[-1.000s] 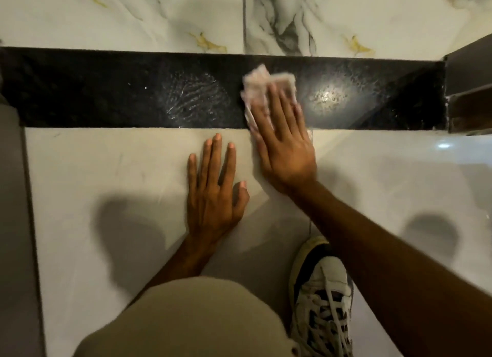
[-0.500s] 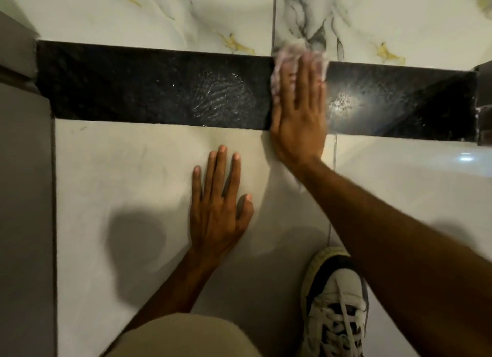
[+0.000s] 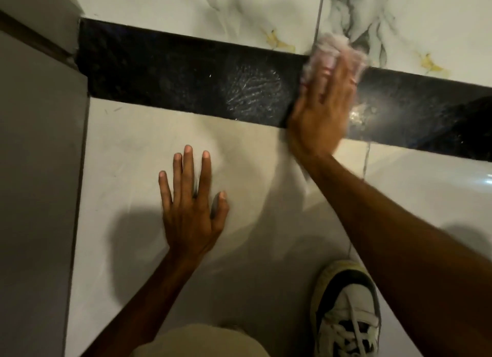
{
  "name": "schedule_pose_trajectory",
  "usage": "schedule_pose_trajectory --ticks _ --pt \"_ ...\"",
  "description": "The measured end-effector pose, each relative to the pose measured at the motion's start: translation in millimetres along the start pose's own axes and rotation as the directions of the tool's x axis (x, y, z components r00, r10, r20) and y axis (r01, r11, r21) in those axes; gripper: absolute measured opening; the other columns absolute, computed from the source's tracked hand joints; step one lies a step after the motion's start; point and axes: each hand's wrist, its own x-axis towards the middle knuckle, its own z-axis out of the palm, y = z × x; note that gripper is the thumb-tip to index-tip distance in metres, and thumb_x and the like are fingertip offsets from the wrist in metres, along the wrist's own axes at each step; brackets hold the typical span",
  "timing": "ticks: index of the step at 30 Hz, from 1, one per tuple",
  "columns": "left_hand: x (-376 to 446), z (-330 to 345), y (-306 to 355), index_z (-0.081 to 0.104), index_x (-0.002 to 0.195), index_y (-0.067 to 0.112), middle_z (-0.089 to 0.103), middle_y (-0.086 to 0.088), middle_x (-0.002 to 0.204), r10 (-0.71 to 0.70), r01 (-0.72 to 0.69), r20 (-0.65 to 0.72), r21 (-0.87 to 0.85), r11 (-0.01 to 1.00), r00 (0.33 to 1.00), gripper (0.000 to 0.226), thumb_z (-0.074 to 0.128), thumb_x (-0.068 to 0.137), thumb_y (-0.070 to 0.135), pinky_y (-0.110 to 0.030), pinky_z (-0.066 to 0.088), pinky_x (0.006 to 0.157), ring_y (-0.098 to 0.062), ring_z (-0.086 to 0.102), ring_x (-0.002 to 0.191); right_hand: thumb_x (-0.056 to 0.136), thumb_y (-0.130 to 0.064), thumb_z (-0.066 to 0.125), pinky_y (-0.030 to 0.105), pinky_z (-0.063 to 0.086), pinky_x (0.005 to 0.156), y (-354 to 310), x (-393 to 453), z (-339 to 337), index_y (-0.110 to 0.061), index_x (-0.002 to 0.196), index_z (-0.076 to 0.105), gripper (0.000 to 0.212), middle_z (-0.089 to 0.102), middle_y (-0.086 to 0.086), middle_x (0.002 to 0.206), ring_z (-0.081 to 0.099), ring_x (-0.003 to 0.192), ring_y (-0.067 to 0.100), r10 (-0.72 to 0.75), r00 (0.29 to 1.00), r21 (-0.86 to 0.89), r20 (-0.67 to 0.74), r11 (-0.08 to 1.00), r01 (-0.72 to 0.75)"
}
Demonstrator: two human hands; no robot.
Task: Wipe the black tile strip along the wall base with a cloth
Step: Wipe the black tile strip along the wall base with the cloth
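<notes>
A glossy black tile strip (image 3: 186, 74) runs along the base of the marbled wall, with a smeared wet patch (image 3: 253, 90) near its middle. My right hand (image 3: 319, 108) lies flat against the strip and presses a pale pinkish cloth (image 3: 332, 50) onto it; the cloth pokes out past my fingertips over the strip's top edge and is blurred. My left hand (image 3: 191, 202) rests flat on the white floor tile (image 3: 133, 148), fingers spread, holding nothing, a short way in front of the strip.
A grey panel (image 3: 37, 170) stands along the left side, meeting the strip's left end. My white sneaker (image 3: 346, 314) is planted on the floor at the lower right, and my knee (image 3: 197, 343) fills the bottom centre. A light glare (image 3: 359, 115) shines on the strip.
My right hand slid the cloth up from the strip's lower part to its top edge. The view has shifted and tilted, so the strip now slants. My left hand stayed flat on the floor.
</notes>
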Motion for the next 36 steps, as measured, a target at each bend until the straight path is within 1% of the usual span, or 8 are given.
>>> schedule_pose_trajectory --ticks 6,11,16,21,25,30,33,36 --pt "1.9 -1.8 -1.2 0.025 0.174 0.018 0.021 -0.017 0.182 -0.031 0.031 0.004 0.003 1.000 1.000 0.074 0.036 0.109 0.052 -0.064 0.019 0.135 -0.037 0.020 0.168 0.117 -0.034 0.032 0.054 0.018 0.139 -35.9 -47.4 5.6 -0.018 0.172 0.022 0.058 0.016 0.015 0.181 0.012 0.169 0.032 -0.561 0.810 0.053 0.173 0.826 0.561" --pt "4.0 -5.1 0.7 0.026 0.173 0.018 0.019 -0.015 0.182 -0.041 0.041 0.009 -0.027 0.999 0.999 0.073 0.034 0.109 0.051 -0.066 0.023 0.133 -0.035 0.018 0.169 0.115 -0.037 0.031 0.054 0.023 0.138 56.4 -71.5 -31.4 -0.017 0.170 0.029 0.058 0.018 0.016 0.180 0.009 0.169 0.030 -0.460 0.855 -0.084 0.240 0.868 0.490" --pt "2.7 2.2 0.3 0.024 0.174 0.020 0.017 -0.013 0.183 -0.053 0.052 -0.001 -0.065 0.997 0.999 0.074 0.036 0.108 0.052 -0.061 0.015 0.137 -0.031 0.014 0.170 0.118 -0.033 0.032 0.055 0.015 0.139 -10.2 -13.2 -8.0 -0.014 0.172 0.021 0.059 0.014 0.020 0.180 0.011 0.169 0.037 -0.204 0.976 -0.096 0.083 0.973 0.211" --pt "4.6 5.3 -2.5 0.022 0.174 0.019 0.016 -0.014 0.183 -0.175 0.174 -0.016 -0.063 0.983 0.984 0.076 0.038 0.107 0.051 -0.057 0.004 0.138 -0.032 0.013 0.171 0.116 -0.037 0.033 0.051 0.013 0.140 -108.9 -8.8 30.4 -0.018 0.172 0.018 0.061 0.015 0.015 0.181 0.013 0.169 0.032 -0.522 0.834 0.033 0.178 0.850 0.525" --pt "3.9 -1.5 1.0 0.022 0.174 0.019 0.015 -0.014 0.183 -0.193 0.193 0.000 -0.016 0.981 0.981 0.076 0.042 0.108 0.050 -0.062 0.015 0.137 -0.032 0.013 0.171 0.117 -0.035 0.033 0.052 0.014 0.141 -60.1 -43.1 7.5 -0.020 0.172 0.022 0.057 0.015 0.012 0.181 0.010 0.170 0.030 -0.715 0.655 0.054 0.243 0.684 0.727" --pt "4.0 0.5 -0.2 0.020 0.175 0.022 0.013 -0.013 0.184 -0.231 0.230 -0.008 -0.033 0.973 0.973 0.075 0.039 0.109 0.053 -0.065 0.018 0.135 -0.033 0.011 0.171 0.114 -0.036 0.032 0.057 0.025 0.137 -3.5 -54.9 -17.5 -0.021 0.171 0.022 0.060 0.019 0.014 0.180 0.014 0.169 0.031 -0.571 0.771 -0.059 0.282 0.791 0.608" --pt "4.1 7.6 -0.1 0.020 0.175 0.023 0.013 -0.012 0.184 -0.280 0.276 -0.054 -0.067 0.959 0.959 0.075 0.038 0.109 0.053 -0.063 0.010 0.138 -0.031 0.009 0.171 0.115 -0.036 0.029 0.050 0.012 0.140 -59.2 -21.7 -1.6 -0.020 0.172 0.020 0.060 0.013 0.014 0.181 0.008 0.170 0.032 -0.448 0.873 -0.026 0.194 0.887 0.461" --pt "4.0 16.3 -1.6 0.022 0.174 0.022 0.016 -0.011 0.184 -0.319 0.309 -0.113 -0.093 0.946 0.941 0.075 0.041 0.108 0.051 -0.058 0.003 0.139 -0.029 0.010 0.171 0.116 -0.035 0.031 0.049 0.007 0.140 -138.1 4.8 29.5 -0.019 0.172 0.020 0.059 0.013 0.014 0.181 0.008 0.170 0.033 -0.524 0.826 0.050 0.207 0.849 0.526"
